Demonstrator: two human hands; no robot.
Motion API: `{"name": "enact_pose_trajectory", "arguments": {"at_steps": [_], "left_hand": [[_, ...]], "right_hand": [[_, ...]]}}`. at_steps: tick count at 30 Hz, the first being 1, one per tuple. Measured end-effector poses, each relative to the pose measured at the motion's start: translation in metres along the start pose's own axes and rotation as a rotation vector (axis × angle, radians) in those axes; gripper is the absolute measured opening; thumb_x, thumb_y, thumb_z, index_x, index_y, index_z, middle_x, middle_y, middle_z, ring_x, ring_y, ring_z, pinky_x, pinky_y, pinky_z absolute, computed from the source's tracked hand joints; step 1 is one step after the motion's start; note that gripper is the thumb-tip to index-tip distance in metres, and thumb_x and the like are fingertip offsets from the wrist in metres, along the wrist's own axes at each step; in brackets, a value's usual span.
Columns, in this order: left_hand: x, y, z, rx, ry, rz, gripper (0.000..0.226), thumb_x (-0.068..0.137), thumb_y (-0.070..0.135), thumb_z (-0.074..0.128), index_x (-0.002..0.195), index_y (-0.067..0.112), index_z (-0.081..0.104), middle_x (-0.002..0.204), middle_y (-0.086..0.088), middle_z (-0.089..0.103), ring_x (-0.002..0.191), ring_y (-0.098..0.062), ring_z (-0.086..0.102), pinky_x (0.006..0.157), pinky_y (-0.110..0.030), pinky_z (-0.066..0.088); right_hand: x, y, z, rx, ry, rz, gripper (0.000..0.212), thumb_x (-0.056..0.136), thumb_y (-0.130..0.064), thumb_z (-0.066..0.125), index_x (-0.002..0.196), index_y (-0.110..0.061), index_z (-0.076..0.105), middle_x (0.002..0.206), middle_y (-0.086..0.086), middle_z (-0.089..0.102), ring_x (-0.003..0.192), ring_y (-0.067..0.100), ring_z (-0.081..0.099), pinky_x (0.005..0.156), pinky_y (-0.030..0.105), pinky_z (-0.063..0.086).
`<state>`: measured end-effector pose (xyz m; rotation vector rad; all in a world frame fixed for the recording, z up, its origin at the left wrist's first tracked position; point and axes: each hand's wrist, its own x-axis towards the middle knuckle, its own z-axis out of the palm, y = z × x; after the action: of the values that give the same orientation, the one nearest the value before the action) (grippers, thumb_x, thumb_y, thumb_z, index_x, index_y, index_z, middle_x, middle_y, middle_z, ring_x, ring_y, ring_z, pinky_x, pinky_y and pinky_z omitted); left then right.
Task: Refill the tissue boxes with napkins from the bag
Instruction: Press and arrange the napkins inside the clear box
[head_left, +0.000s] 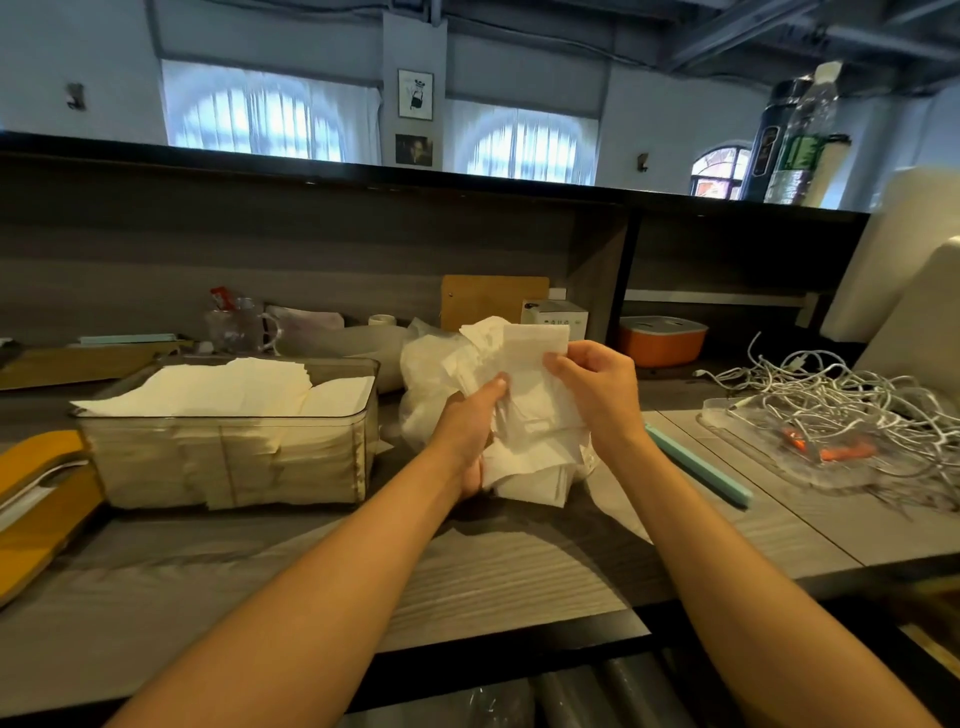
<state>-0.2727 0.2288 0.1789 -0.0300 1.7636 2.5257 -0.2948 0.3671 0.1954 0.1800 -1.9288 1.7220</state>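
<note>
Both your left hand and right hand gripped napkins; the box to their left looked nearly full.

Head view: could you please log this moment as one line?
hands: left, right both grip napkins | bag behind | tissue box left, full

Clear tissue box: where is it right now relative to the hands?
In the head view the clear tissue box sits on the counter to the left of both hands, beside the plastic bag, already heaped with napkins.

White napkins bunched upright beside the full clear box.
</note>
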Motion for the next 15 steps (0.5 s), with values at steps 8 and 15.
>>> {"name": "enact_pose_trajectory", "arguments": {"at_steps": [8, 15], "left_hand": [[0.000, 0.002, -0.006, -0.109, -0.009, -0.086, 0.039, 0.096, 0.057, 0.049, 0.111, 0.025, 0.064, 0.105, -0.007, 0.071, 0.099, -0.027, 0.067, 0.085, -0.041, 0.056], [0.002, -0.006, 0.001, -0.016, -0.041, 0.031, 0.030, 0.102, 0.039, 0.049, 0.119, 0.021, 0.066, 0.112, -0.005, 0.072, 0.104, -0.025, 0.068, 0.094, -0.046, 0.055]], "right_hand": [[0.007, -0.014, -0.011, 0.305, 0.085, 0.074, 0.008, 0.097, -0.023, 0.059, 0.103, -0.029, 0.060, 0.107, -0.002, 0.065, 0.097, 0.016, 0.065, 0.080, 0.033, 0.059], [-0.005, 0.005, 0.012, -0.182, -0.086, -0.022, 0.016, 0.101, -0.023, 0.052, 0.097, -0.015, 0.065, 0.085, 0.001, 0.063, 0.077, 0.017, 0.060, 0.063, 0.027, 0.049]]}}
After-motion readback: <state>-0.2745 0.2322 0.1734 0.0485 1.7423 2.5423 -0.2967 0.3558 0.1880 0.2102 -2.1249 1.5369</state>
